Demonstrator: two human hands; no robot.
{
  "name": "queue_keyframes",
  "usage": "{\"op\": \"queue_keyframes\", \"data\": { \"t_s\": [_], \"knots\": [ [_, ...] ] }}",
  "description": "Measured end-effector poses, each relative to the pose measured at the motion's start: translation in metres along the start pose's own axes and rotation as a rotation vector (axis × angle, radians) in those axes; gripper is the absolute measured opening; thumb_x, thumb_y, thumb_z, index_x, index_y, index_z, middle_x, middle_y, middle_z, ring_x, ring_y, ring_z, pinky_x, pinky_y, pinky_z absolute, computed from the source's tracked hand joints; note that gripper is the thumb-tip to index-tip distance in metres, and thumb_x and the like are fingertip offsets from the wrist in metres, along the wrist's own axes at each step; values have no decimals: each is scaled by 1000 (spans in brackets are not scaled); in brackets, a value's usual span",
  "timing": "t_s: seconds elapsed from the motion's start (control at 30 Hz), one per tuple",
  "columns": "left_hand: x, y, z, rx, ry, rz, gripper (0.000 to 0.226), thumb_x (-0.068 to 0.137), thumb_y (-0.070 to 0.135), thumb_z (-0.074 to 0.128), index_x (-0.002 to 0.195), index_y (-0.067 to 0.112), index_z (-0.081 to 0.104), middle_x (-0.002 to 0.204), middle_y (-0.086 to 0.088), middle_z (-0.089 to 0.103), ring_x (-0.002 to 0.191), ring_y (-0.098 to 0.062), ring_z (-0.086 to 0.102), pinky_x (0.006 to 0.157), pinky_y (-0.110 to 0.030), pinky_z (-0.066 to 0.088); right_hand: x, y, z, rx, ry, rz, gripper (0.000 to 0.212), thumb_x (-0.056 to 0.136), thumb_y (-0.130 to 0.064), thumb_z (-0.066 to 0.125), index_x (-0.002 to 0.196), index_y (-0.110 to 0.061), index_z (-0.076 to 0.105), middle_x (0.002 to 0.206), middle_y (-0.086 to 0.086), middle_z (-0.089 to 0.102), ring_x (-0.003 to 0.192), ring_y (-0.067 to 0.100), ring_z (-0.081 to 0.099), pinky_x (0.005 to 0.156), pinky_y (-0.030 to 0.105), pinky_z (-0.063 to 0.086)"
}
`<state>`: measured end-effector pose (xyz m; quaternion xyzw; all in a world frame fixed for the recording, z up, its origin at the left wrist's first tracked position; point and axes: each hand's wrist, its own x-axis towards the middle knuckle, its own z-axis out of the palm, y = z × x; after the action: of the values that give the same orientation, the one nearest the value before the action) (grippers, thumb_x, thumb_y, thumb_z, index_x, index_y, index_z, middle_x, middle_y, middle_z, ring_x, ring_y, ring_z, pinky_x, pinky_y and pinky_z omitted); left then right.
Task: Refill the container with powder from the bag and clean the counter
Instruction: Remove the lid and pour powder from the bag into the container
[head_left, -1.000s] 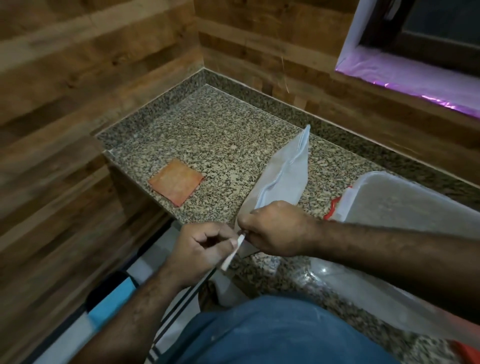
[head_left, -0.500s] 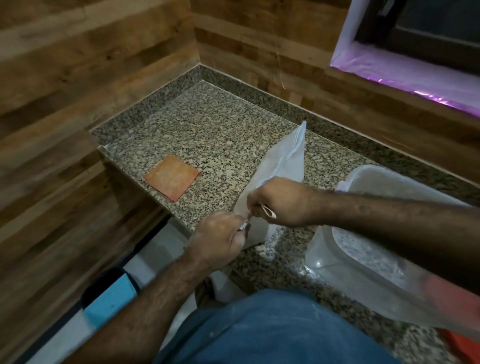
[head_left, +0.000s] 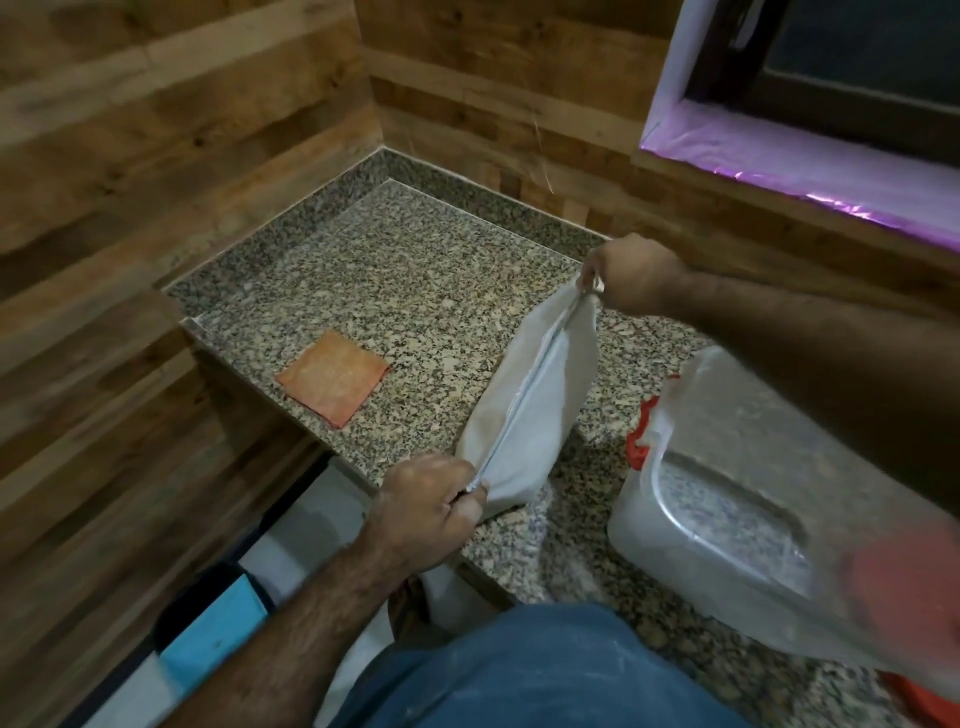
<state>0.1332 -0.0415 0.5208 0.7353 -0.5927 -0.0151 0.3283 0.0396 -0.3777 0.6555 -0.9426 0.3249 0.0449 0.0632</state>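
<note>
The left hand pinches the near end of the white bag. The right hand pinches its far end, over the bench.

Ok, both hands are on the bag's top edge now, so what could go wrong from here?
1. The bag lies near the counter front edge, stretched between the left hand and right hand; a hard pull could spill powder onto the floor.
2. The container sits close under the right forearm and could get knocked.
3. The orange cloth lies apart from both, so spills may spread first.
</note>
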Motion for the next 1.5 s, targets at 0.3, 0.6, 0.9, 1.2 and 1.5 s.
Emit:
{"op": "queue_keyframes", "data": {
  "t_s": [0.3, 0.6, 0.9, 1.2, 1.5],
  "knots": [
    [3, -12, 2, -39, -38, 31, 44, 94, 35, 63, 60, 14, 46, 55, 0, 45, 50, -18, 43, 47, -34, 33, 32, 13, 10, 150, 237, 392, 16, 106, -19, 62, 116, -21, 74, 110, 10, 76, 90, 30, 67, 79, 39, 58],
    [21, 2, -13, -265, -13, -208, 55, 88, 66, 68, 61, 18, 60, 54, 8, 55, 50, -8, 51, 47, -28, 39, 13, 11, 27, 666, -105, 424, 103, 85, -90, 53, 142, -4, 62, 142, 22, 60, 120, 36, 64, 102, 46, 55],
    [80, 30, -24, 102, -374, -322, 58, 85, 66, 73, 65, 17, 47, 57, 6, 45, 51, -17, 48, 48, -27, 30, 22, -8, 48, 824, -157, 540, 58, 95, -56, 74, 121, -5, 68, 88, 3, 58, 71, 14, 54, 54, 26, 42],
    [90, 28, -21, 103, -456, -154, 43, 91, 39, 62, 63, 11, 45, 57, -1, 49, 55, -21, 53, 50, -31, 32, 24, -31, 35, 353, -152, 439, 33, 101, -19, 57, 126, -4, 73, 129, 18, 70, 124, 38, 65, 101, 44, 53],
    [82, 20, -28, -20, -515, -208, 45, 77, 36, 74, 52, 13, 44, 49, 6, 40, 42, -12, 37, 43, -20, 26, 19, -61, 12, 184, 10, 399, 45, 107, -51, 56, 91, -10, 67, 80, 2, 62, 69, 16, 62, 58, 27, 49]
  ]
}}
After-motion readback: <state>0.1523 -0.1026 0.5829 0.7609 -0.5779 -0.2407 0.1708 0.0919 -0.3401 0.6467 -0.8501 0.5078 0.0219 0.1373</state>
